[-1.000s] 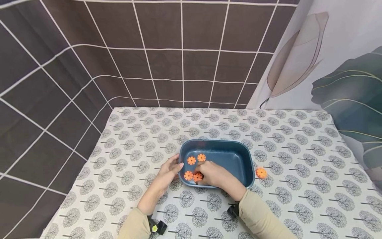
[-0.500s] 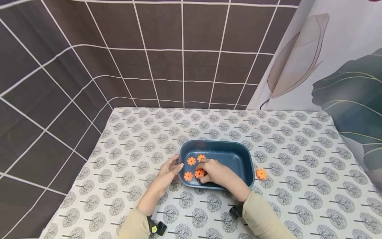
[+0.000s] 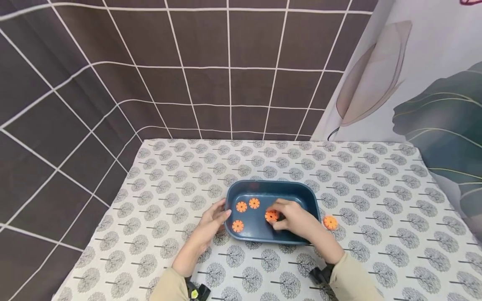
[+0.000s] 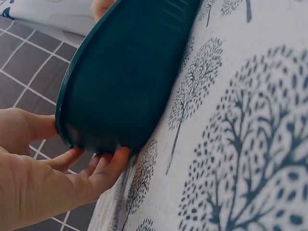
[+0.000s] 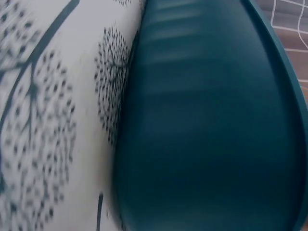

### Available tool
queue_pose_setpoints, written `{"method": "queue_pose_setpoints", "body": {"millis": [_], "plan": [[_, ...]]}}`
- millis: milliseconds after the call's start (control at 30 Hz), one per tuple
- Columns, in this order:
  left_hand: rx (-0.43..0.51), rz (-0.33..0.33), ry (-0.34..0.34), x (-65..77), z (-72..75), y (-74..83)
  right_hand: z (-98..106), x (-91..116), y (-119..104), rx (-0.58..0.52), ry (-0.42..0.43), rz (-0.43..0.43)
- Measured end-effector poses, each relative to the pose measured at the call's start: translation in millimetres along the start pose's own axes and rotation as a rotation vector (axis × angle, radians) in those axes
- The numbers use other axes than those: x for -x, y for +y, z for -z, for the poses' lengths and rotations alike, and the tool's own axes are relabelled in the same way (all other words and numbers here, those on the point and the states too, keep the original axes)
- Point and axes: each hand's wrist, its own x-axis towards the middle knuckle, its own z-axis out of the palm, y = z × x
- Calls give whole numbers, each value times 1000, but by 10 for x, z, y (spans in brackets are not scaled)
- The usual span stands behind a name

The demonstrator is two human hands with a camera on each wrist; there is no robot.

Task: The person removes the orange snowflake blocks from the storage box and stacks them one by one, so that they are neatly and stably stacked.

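Observation:
A dark blue rectangular plastic bin stands on the patterned tablecloth. My left hand holds its left end, the thumb at the rim and the fingertips against the outer wall, as the left wrist view also shows with the bin wall. My right hand, inside the bin, pinches an orange notched disc between thumb and fingers. Three similar orange discs lie flat in the bin's left part. The right wrist view is filled by the bin's outer wall; the right hand is hidden there.
One more orange disc, which looks thicker, lies on the tablecloth just outside the bin's right end. A dark curtain with white grid lines hangs behind and to the left. A pale leaf-patterned curtain hangs at the right.
My right hand has moved right within the bin, carrying the orange disc away from the lower left group. My left hand stays at the bin's left end.

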Motion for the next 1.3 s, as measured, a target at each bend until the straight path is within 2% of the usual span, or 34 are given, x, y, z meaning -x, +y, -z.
{"method": "queue_pose_setpoints", "body": {"millis": [200,333,467,667,767,967,1300], "plan": [[4,-13,-7,-5,-23,-31,108,180,56,83,129,-47],[-3,-12,0,-17,-12,-27,177,257,122,99,200,-57],[-5,-6,-4,-7,-3,-15,266,335,176,75,230,-86],[-8,-8,-2,13,15,-7,359,429,234,53,226,-140],[-11,-2,-3,16,16,-4,381,468,274,46,260,-128],[-12,4,-3,6,10,-10,417,562,363,62,373,-49],[-19,-4,-1,27,5,0,530,718,419,83,380,-115]]}}
